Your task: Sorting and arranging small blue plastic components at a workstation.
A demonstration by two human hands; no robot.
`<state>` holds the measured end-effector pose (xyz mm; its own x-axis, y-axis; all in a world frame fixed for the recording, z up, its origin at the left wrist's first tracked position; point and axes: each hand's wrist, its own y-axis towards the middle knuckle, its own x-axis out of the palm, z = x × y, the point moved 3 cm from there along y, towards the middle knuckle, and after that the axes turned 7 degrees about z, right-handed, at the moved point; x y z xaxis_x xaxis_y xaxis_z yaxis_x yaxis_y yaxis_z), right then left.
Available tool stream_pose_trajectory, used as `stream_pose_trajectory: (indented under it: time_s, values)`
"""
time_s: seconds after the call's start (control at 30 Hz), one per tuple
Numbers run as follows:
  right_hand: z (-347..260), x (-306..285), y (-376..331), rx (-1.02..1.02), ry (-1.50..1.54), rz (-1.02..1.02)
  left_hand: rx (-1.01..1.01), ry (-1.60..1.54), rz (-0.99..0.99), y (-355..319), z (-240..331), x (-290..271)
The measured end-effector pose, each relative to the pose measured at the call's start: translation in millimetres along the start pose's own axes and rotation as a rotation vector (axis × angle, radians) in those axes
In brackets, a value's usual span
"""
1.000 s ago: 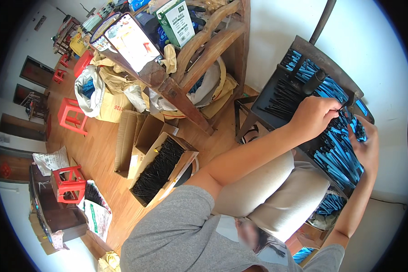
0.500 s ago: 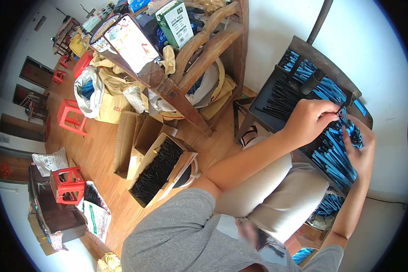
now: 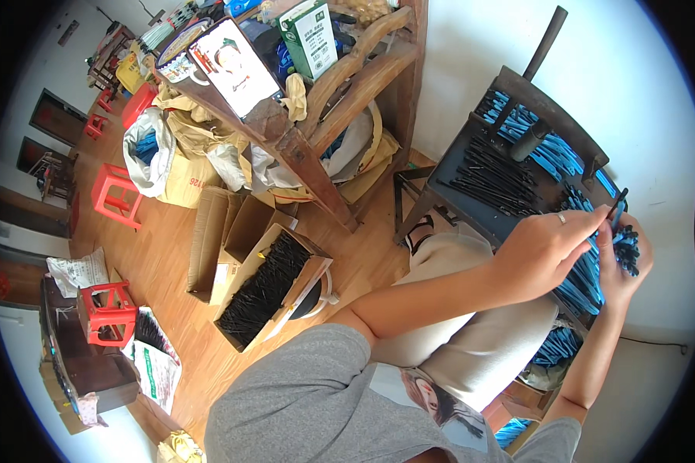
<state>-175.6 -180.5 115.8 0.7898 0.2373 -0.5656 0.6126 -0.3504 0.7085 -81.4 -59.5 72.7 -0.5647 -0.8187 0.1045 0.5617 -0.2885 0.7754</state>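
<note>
My left hand [image 3: 544,251] reaches across to the right, its thumb and fingers pinched on a thin black stick [image 3: 618,202] that points up past the fingertips. Close beside it, my right hand [image 3: 629,270] is closed around a bundle of slim blue sticks with dark ends [image 3: 627,248]. Both hands are over a dark metal tray-like stand [image 3: 459,174]. Loose black sticks [image 3: 490,177] lie on its left part. Blue sticks [image 3: 544,147] lie along its far side, and more blue sticks [image 3: 581,284] are beneath my hands. The exact kind of stick cannot be made out.
A carton of black sticks [image 3: 262,289] stands on the wooden floor beside an open cardboard box [image 3: 208,243]. A wooden rack [image 3: 316,174] holds a lit screen [image 3: 235,69]. Red stools [image 3: 117,197] and sacks [image 3: 150,154] stand farther left. A metal bar [image 3: 546,42] rises behind the stand.
My left hand has moved right and slightly down, closer to my right hand, uncovering more of the black sticks. My right hand has shifted slightly right and down, still around the bundle.
</note>
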Motion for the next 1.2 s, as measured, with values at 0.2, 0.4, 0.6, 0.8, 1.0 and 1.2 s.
stream_pose_trajectory:
  time_s: [0.2,0.4,0.6,0.8,1.0,1.2]
  values:
    - [-14.2,-10.2,-1.7,-0.044,0.138,0.195,0.292,-0.27,0.223,9.1,68.3,-71.3]
    - [-23.2,-15.4,-1.2,-0.004,0.387,0.375,0.635,-0.632,0.474,7.3,155.2,-121.9]
    - [-9.9,-28.6,-15.7,-0.001,0.52,0.513,0.717,-0.278,0.423,12.3,175.8,-111.3]
    - [1.7,-53.5,-36.0,0.025,0.478,0.591,0.734,-0.659,0.411,17.5,155.0,-89.3]
    - [-6.7,-62.6,-62.2,0.33,0.724,0.755,0.687,-0.711,0.343,5.8,150.6,-89.9]
    - [-44.8,-42.2,-64.3,0.457,0.974,0.837,0.446,-0.341,0.461,-40.7,125.8,-80.3]
